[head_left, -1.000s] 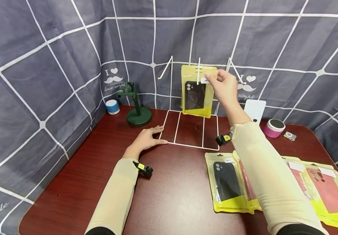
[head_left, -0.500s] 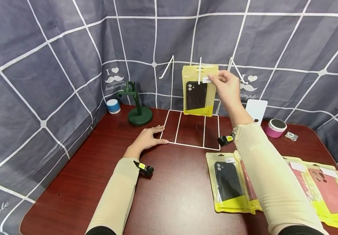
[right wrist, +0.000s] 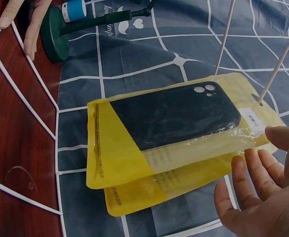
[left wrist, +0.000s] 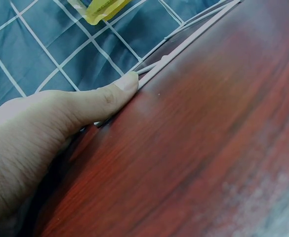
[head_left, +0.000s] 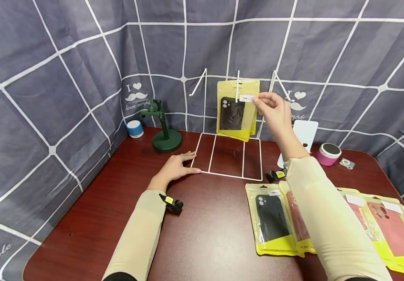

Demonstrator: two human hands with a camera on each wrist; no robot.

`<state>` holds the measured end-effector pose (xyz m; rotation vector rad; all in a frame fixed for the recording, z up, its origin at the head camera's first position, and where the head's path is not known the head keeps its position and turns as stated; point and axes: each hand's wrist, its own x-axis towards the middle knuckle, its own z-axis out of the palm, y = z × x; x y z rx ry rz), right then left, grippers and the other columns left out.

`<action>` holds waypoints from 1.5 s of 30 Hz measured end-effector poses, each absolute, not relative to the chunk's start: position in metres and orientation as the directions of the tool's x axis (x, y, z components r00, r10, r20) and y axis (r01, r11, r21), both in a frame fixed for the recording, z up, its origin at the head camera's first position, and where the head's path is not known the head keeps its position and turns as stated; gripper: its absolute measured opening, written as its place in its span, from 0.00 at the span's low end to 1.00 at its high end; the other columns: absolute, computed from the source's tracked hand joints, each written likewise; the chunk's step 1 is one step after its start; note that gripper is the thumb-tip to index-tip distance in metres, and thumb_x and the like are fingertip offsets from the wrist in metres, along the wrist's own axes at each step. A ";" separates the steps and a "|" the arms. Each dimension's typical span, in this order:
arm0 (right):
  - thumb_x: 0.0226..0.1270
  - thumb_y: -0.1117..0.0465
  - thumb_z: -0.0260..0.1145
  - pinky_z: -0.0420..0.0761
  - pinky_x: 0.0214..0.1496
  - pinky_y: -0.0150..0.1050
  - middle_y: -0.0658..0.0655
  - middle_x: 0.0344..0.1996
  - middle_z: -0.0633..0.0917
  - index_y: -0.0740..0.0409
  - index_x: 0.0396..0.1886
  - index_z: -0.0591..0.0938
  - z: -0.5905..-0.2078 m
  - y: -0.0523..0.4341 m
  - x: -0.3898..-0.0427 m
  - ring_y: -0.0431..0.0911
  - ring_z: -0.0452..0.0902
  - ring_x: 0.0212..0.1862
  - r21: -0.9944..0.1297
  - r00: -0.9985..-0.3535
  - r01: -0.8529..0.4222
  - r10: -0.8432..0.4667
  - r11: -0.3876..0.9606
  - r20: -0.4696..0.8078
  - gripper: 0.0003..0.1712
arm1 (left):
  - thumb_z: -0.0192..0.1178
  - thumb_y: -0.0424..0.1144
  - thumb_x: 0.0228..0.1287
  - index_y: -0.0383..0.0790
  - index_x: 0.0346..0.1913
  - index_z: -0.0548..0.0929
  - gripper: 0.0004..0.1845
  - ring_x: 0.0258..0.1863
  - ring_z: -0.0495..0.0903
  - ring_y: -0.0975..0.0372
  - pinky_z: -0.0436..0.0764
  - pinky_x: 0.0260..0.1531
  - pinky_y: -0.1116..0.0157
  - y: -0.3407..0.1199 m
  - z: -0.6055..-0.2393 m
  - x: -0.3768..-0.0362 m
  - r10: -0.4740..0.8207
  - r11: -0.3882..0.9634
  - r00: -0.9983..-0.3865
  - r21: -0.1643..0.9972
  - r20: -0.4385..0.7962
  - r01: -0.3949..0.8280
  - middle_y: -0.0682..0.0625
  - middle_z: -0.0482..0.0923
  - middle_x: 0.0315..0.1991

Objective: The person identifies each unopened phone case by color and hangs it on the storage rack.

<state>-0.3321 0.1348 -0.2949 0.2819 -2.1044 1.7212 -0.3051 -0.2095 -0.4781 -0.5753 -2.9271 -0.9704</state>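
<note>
Up at the middle hook (head_left: 237, 84), right hand (head_left: 275, 111) beside hung pouch (head_left: 236, 109), fingers loosely spread, not pinching; left hand (head_left: 175, 168) flat, fingers straight, on rack base (head_left: 228, 175).

The right forearm (head_left: 325, 218) crosses the row of yellow packets (head_left: 381, 230) on the table (head_left: 205, 234), hiding most of the second one — only a strip of red case shows beside the sleeve — and the last packet runs off the picture's right edge. Behind the hanging packet (head_left: 237, 109) a second yellow packet (right wrist: 184, 190) shows only its lower edge in the right wrist view; its contents cannot be told. The small print on the packet's white label (head_left: 247, 97) is too small to read. In the left wrist view only the thumb (left wrist: 97, 98) of the left hand shows, and the near table surface blurs out at lower right. The white card (head_left: 305, 132) is partly covered by the right wrist.
</note>
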 end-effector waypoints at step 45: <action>0.64 0.52 0.74 0.81 0.45 0.43 0.49 0.41 0.87 0.53 0.51 0.86 -0.431 0.246 -0.211 0.45 0.80 0.42 -0.553 -0.861 -0.476 -0.491 0.684 0.134 0.18 | 0.64 0.78 0.47 0.54 0.73 0.73 0.51 0.76 0.59 0.60 0.62 0.72 0.52 -0.209 -0.480 -0.305 0.344 0.745 -0.932 0.572 0.110 0.343 0.56 0.66 0.73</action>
